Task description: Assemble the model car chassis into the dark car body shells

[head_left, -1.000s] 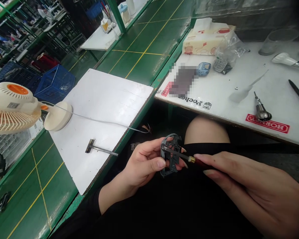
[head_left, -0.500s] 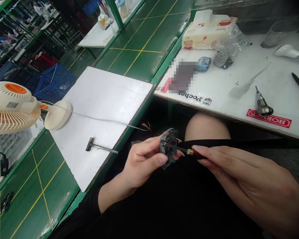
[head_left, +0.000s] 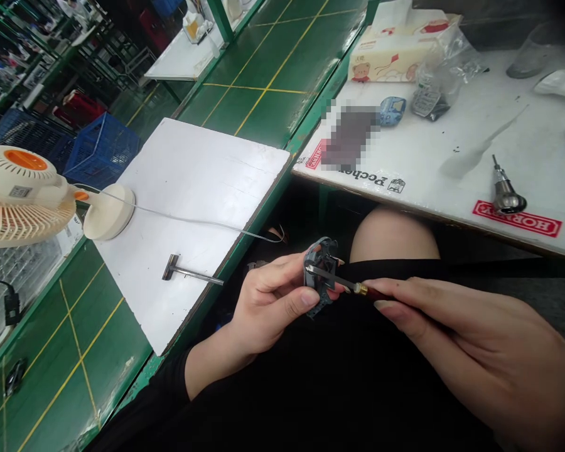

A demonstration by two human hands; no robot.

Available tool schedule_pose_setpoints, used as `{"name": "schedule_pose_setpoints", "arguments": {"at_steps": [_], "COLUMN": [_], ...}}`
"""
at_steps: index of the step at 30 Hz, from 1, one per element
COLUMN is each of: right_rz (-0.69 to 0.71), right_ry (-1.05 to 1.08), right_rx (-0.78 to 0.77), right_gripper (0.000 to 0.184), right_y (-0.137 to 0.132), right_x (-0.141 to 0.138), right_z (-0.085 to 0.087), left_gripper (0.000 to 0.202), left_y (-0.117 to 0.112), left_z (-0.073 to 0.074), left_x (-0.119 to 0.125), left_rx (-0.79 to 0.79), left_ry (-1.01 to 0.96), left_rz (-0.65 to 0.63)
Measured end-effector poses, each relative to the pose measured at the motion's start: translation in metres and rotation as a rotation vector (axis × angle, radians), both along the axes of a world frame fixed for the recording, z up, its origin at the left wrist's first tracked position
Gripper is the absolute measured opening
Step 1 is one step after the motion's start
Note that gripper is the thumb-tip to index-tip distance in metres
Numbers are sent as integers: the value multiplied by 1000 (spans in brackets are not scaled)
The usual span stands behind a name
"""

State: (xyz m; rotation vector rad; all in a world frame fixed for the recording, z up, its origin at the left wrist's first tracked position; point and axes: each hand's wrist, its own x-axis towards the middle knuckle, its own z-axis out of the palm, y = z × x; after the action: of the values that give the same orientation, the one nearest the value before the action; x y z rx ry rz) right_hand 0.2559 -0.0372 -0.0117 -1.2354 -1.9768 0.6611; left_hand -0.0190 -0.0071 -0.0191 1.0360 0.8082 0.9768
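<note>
Between the thumb and fingers of my left hand [head_left: 268,304] is a small blue-grey part [head_left: 317,304] with a rounded rim and openings in it; its exact kind is not clear. My right hand [head_left: 475,339] pinches the dark red handle of a flat-bladed hand tool [head_left: 334,277], which has a brass collar and a narrow metal blade. The blade's tip lies against the inner side of the part's rim, near its upper left. Both hands are above my lap, and most of the tool's handle is hidden in my right hand.
On the white board [head_left: 207,182] at left stand a fan [head_left: 108,210] and a T-shaped metal tool [head_left: 191,273]. The right table [head_left: 419,154] carries a round-handled metal tool [head_left: 506,191], a tissue box [head_left: 381,59], a plastic bag [head_left: 430,97] and a glass [head_left: 530,56]. A cable [head_left: 207,221] crosses the board.
The blade has shifted slightly on the part, its tip now more visible at the rim. The part has tilted a little. The view has moved slightly; both holds are unchanged.
</note>
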Motion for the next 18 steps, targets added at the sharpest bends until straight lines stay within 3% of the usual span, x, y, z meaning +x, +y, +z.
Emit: {"name": "schedule_pose_setpoints", "arguments": {"at_steps": [5, 9, 14, 18], "right_rz": [-74, -22, -58, -45], "right_ry": [-17, -21, -44, -1], "right_rx": [77, 44, 122, 14], "right_gripper": [30, 26, 45, 26], "right_y": [-3, -5, -10, -10], "right_x": [-5, -5, -5, -5], "right_z": [-2, -6, -11, -9], "left_gripper": [38, 33, 30, 30], "left_y": [2, 3, 3, 2], "left_z": [1, 2, 2, 1], "left_x": [0, -3, -5, -4], "left_rx": [31, -21, -74, -55], "left_ry": [73, 73, 30, 46], "left_rz": [-1, -39, -66, -45]}}
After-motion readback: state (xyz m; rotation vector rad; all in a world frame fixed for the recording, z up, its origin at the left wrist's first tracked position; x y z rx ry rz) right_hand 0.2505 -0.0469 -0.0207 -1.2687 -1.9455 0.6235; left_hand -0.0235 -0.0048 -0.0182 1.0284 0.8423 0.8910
